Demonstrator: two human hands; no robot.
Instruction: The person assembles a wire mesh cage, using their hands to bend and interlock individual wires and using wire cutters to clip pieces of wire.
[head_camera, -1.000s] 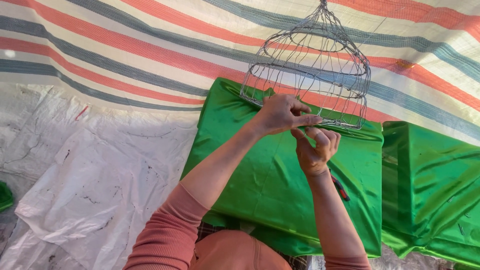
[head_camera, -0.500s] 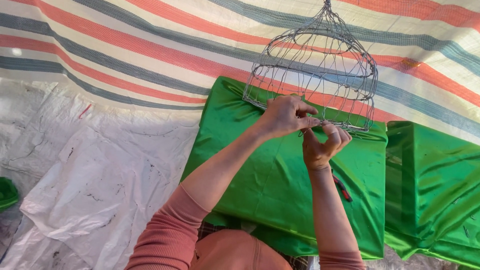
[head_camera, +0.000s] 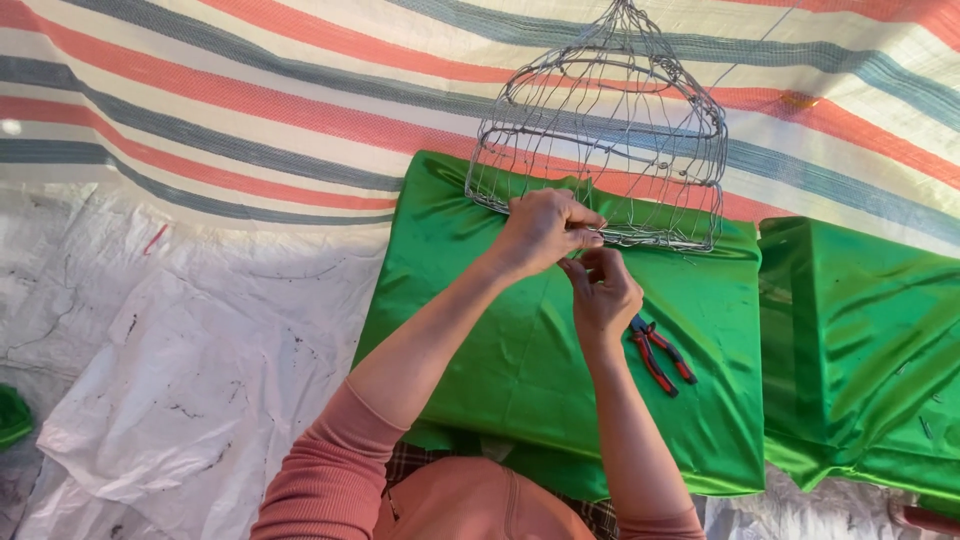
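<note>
Both our hands work at the bottom ring of the wire frame, which stands on the green satin cloth.

Our left hand is closed over the ring; our right hand, just under it, pinches something thin, we cannot tell what; we judge a loose wire end could snag the cloth, or the light frame tip away from the grip; the pliers lie just beside the right wrist.

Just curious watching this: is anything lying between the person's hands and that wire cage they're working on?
Nothing visible does. The left hand and right hand are already at the lower rim of the wire cage. The pliers lie aside on the green cloth.
</note>
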